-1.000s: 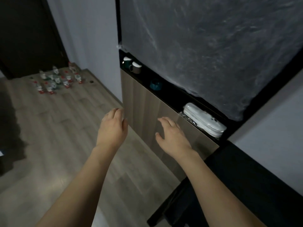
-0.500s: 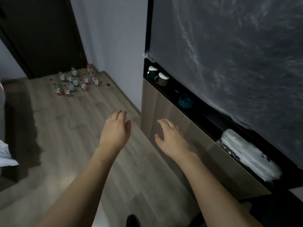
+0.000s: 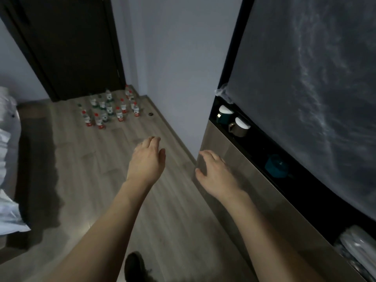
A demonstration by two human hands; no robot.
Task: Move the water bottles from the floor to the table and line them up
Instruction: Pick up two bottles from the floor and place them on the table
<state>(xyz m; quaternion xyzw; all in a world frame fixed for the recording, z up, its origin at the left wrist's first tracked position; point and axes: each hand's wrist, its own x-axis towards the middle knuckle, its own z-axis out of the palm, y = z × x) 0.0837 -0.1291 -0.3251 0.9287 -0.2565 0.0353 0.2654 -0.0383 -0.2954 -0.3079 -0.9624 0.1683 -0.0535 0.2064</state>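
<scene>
Several small water bottles (image 3: 107, 109) with red or green caps stand upright in a cluster on the wooden floor, far ahead by a dark door. My left hand (image 3: 147, 162) hangs over the floor, palm down, fingers loosely apart, holding nothing. My right hand (image 3: 216, 173) floats beside it in front of the wooden cabinet, fingers spread and empty. Both hands are well short of the bottles. No table shows in this view.
A wood-fronted cabinet (image 3: 240, 180) runs along the right, with two mugs (image 3: 233, 121), a teal dish (image 3: 277, 167) and a wrapped white item (image 3: 358, 247) in its dark recess. A dark door (image 3: 71, 47) stands behind the bottles. White bedding (image 3: 8, 159) lies at left. A dark shoe (image 3: 135, 266) shows below.
The view has turned left and moved forward, so the bottles and door now sit larger and nearer the middle. Both hands have stayed empty and held out in front.
</scene>
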